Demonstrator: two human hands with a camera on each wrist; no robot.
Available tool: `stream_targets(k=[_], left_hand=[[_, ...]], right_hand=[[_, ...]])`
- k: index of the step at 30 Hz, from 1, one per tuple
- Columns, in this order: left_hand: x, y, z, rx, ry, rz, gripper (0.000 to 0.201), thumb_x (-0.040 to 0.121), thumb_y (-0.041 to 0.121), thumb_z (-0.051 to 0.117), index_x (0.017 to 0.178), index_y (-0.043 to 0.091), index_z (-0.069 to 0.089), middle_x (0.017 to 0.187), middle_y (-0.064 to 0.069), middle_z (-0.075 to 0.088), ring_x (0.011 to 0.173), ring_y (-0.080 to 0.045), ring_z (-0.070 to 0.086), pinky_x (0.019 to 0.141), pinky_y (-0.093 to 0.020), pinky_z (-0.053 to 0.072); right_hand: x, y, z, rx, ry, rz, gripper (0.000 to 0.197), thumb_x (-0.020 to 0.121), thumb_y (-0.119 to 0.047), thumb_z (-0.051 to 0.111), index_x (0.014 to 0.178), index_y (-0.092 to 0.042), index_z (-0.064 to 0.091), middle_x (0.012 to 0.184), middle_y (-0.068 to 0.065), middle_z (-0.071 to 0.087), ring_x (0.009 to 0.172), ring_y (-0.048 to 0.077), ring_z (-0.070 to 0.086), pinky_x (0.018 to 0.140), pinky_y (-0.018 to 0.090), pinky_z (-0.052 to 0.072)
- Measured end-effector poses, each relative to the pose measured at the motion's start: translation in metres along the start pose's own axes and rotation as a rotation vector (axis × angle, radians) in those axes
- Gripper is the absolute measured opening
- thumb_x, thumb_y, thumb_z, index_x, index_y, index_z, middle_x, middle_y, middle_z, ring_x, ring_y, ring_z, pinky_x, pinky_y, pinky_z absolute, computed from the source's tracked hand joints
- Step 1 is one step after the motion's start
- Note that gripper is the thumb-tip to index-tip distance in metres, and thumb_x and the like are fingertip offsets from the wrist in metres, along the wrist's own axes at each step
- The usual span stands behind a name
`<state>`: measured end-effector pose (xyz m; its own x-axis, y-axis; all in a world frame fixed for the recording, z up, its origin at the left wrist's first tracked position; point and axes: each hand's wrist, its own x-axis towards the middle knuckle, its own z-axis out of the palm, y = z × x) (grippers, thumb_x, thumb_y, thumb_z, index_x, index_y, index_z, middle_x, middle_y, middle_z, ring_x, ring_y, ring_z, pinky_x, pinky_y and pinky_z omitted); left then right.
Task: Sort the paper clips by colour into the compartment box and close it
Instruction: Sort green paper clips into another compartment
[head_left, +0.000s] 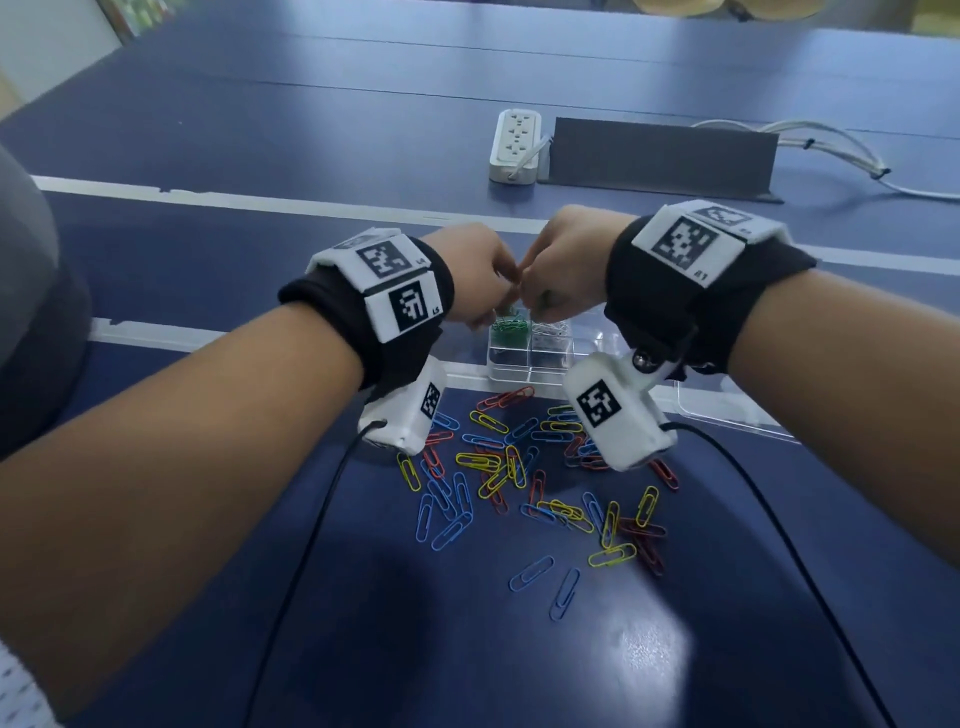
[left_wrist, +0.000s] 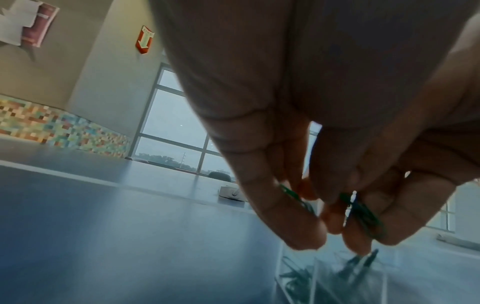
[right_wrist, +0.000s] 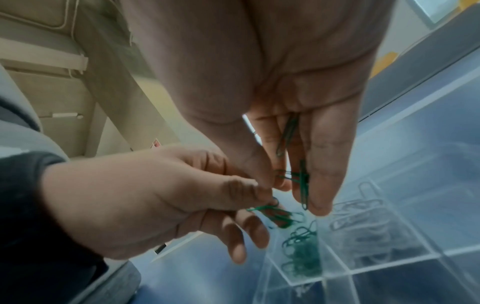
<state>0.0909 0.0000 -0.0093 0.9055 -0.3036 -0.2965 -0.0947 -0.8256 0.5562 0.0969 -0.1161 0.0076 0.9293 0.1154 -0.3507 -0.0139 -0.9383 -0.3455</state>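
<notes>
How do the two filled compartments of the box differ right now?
Colour: the left filled compartment holds green clips; the right filled compartment holds silver clips.
Activity: both hands, left hand and right hand, pinch green clips above the left one; nothing hangs over the right one.
Shared: both sit side by side in the far row of the clear box, lid open.

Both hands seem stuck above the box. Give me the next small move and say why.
Probably let go: both the left hand and right hand pinch green clips directly above the compartment already holding green ones, so opening the fingers should drop them in.
</notes>
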Motion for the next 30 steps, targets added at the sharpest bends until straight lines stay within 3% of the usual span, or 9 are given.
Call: stream_targets(k=[3,6,11,15,17,20,23,28,30], left_hand=[[-0.004,0.002,-0.003,-0.165,0.022,-0.018,0.035,0.091,0.0,0.037,0.114,0.008,0.062,0.094,-0.015,0.068,0.062,-0.019,0.062,0.072,-0.032,0.057],[-0.009,0.002,-0.004,-0.227,0.024,-0.025,0.043,0.091,-0.003,0.03,0.121,0.008,0.058,0.102,-0.021,0.067,0.08,-0.029,0.066,0.079,-0.039,0.058],[-0.014,0.001,-0.004,-0.343,0.029,-0.052,0.044,0.092,-0.003,0.028,0.127,0.015,0.05,0.1,-0.017,0.062,0.088,-0.027,0.063,0.074,-0.035,0.056],[-0.015,-0.001,-0.004,-0.357,0.035,-0.055,0.042,0.094,0.0,0.036,0.13,0.018,0.046,0.102,-0.015,0.061,0.087,-0.024,0.062,0.071,-0.031,0.056],[-0.015,-0.003,-0.004,-0.341,0.037,-0.054,0.042,0.094,0.002,0.04,0.134,0.018,0.043,0.103,-0.014,0.062,0.087,-0.023,0.062,0.069,-0.03,0.056],[-0.015,-0.005,-0.002,-0.294,0.061,-0.045,0.047,0.093,0.005,0.044,0.137,0.019,0.039,0.106,-0.012,0.063,0.089,-0.025,0.065,0.072,-0.034,0.057],[-0.015,-0.008,0.001,-0.224,0.076,-0.049,0.054,0.092,0.008,0.048,0.142,0.021,0.033,0.109,-0.011,0.064,0.093,-0.026,0.067,0.078,-0.039,0.059],[-0.017,-0.012,0.003,-0.155,0.048,-0.06,0.044,0.093,0.012,0.046,0.137,0.019,0.042,0.111,-0.009,0.065,0.093,-0.027,0.068,0.083,-0.04,0.058],[-0.018,-0.013,0.004,-0.125,0.044,-0.061,0.039,0.094,0.013,0.044,0.133,0.017,0.048,0.114,-0.007,0.065,0.095,-0.028,0.068,0.085,-0.041,0.057]], right_hand=[[0.002,0.0,-0.002,0.086,-0.008,0.014,0.016,0.08,-0.01,0.06,0.065,-0.015,0.06,0.063,-0.001,0.06,0.057,0.012,0.054,0.051,0.02,0.042],[0.003,-0.003,-0.003,0.358,-0.06,0.021,0.016,0.083,-0.007,0.057,0.069,-0.014,0.053,0.075,0.003,0.058,0.071,0.02,0.061,0.063,0.023,0.053],[-0.003,-0.016,0.0,0.455,-0.063,0.042,0.021,0.09,-0.011,0.05,0.068,-0.013,0.05,0.092,0.011,0.061,0.081,0.026,0.06,0.082,0.037,0.054],[-0.009,-0.022,-0.001,0.512,-0.081,0.086,0.019,0.091,-0.012,0.045,0.073,-0.013,0.05,0.101,0.011,0.057,0.088,0.028,0.056,0.082,0.038,0.05],[-0.013,-0.024,-0.002,0.555,-0.088,0.081,0.012,0.091,-0.016,0.045,0.091,-0.011,0.057,0.106,0.009,0.053,0.093,0.027,0.054,0.087,0.04,0.049],[-0.017,-0.026,-0.003,0.582,-0.088,0.089,0.04,0.093,-0.018,0.042,0.131,-0.005,0.046,0.126,0.015,0.053,0.096,0.026,0.048,0.083,0.037,0.046],[-0.021,-0.029,-0.004,0.584,-0.081,0.063,0.041,0.098,-0.02,0.037,0.136,-0.005,0.04,0.143,0.015,0.043,0.097,0.02,0.041,0.064,0.028,0.041],[-0.018,-0.032,0.001,0.603,-0.033,0.068,0.052,0.1,-0.038,0.027,0.138,-0.005,0.038,0.142,0.017,0.044,0.112,0.029,0.05,0.089,0.033,0.038],[-0.013,-0.034,0.006,0.543,0.025,0.076,0.067,0.096,-0.053,0.021,0.143,-0.006,0.029,0.143,0.018,0.042,0.109,0.031,0.048,0.09,0.034,0.039]])
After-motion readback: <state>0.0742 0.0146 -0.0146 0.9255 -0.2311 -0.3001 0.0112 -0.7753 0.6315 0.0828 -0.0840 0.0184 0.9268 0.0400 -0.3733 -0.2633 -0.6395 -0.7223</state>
